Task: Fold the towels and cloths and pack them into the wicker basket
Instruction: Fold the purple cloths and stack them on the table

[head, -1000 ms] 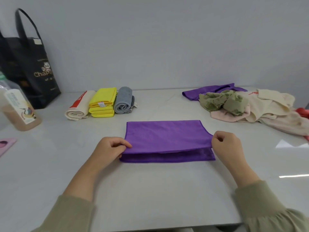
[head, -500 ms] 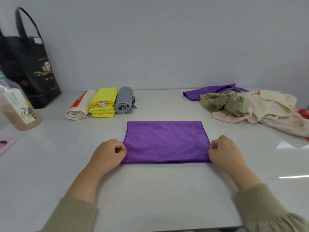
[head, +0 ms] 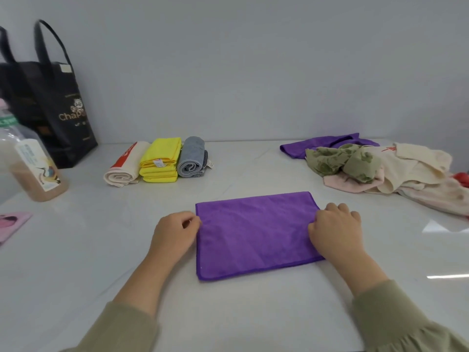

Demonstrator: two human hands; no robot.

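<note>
The purple cloth [head: 256,232] now lies folded flat at the centre of the tabletop [head: 253,313], its halves closed. The left hand [head: 175,235] pinches its 9 o'clock edge. The right hand [head: 335,229] covers 3 o'clock, grip unclear. A crosswise fold likely follows.

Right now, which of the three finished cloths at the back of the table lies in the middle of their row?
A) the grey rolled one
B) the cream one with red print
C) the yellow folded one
C: the yellow folded cloth lies between the cream cloth with red print on its left and the grey rolled cloth on its right.
</note>
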